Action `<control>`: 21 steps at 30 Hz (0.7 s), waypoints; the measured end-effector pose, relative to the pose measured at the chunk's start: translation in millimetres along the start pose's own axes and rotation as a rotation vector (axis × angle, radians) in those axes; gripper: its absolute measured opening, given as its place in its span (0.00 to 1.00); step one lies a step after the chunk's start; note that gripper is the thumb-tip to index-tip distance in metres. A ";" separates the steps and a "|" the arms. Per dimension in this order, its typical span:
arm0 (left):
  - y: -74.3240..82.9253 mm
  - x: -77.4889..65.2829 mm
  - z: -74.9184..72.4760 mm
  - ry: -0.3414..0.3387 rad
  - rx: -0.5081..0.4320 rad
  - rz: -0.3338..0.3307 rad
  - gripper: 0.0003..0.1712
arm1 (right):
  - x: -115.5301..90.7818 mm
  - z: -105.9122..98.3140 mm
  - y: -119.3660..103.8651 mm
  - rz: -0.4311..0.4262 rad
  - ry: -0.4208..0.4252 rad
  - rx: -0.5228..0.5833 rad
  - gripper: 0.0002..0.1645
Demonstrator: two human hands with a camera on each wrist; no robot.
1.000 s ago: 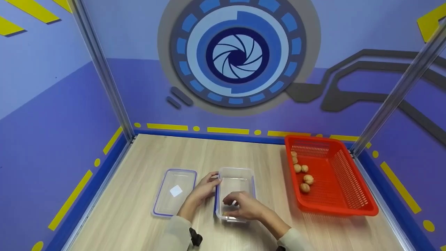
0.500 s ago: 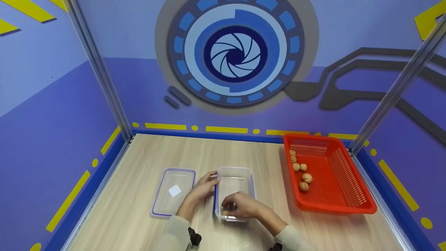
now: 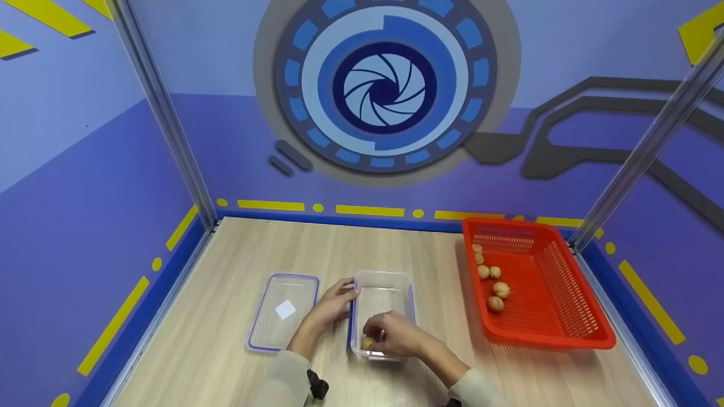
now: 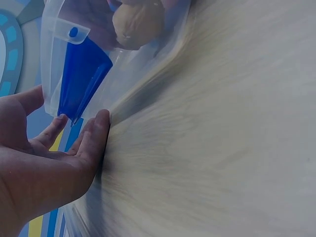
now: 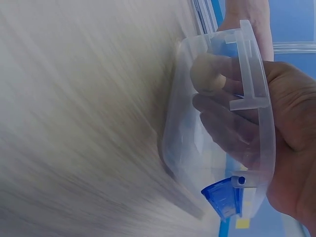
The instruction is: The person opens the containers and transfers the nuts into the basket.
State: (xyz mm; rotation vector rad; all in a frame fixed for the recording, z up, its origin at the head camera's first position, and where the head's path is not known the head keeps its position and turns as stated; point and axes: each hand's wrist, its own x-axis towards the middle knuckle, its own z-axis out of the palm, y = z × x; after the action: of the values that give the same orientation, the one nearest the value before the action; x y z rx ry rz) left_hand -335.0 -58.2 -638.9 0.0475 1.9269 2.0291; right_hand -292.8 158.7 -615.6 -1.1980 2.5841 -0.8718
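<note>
A clear plastic food container (image 3: 382,280) with blue side latches stands on the table. Inside its near end, my right hand (image 3: 401,333) pinches a walnut (image 3: 367,343) between thumb and fingers. Through the clear wall in the right wrist view, the walnut (image 5: 206,74) appears low in the container, close to the bottom. My left hand (image 3: 331,308) rests against the container's left side, thumb at the rim. In the left wrist view, that hand's extended fingers (image 4: 101,121) touch the outside by the hanging blue latch (image 4: 84,74).
The container's lid (image 3: 284,288), with a blue seal and a white square sticker, lies flat at the left. A red perforated basket (image 3: 543,294) at the right holds several walnuts (image 3: 500,290) along its left side. Patterned panels wall in the back and both sides of the table.
The walnut at the container's near end shows more clearly beside the right thumb than a second ago, and the right fingers have shifted slightly. The left hand keeps its place.
</note>
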 end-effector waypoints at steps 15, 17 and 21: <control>0.1 0.3 0.1 0.008 -0.013 0.016 0.33 | -2.6 4.3 -2.8 -0.005 0.127 -0.001 0.15; 0.1 -0.3 0.9 0.008 -0.013 0.017 0.33 | -3.1 4.6 -3.0 -0.003 0.139 0.011 0.15; 0.7 -1.5 1.8 0.007 -0.010 0.014 0.31 | -3.8 4.8 -2.3 -0.009 0.157 0.046 0.14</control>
State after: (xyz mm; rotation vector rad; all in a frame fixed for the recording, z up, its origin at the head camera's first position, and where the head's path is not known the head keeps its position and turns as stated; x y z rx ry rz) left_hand -333.3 -56.9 -637.8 0.0519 1.9257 2.0510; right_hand -287.0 158.2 -618.5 -1.1736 2.6649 -1.0617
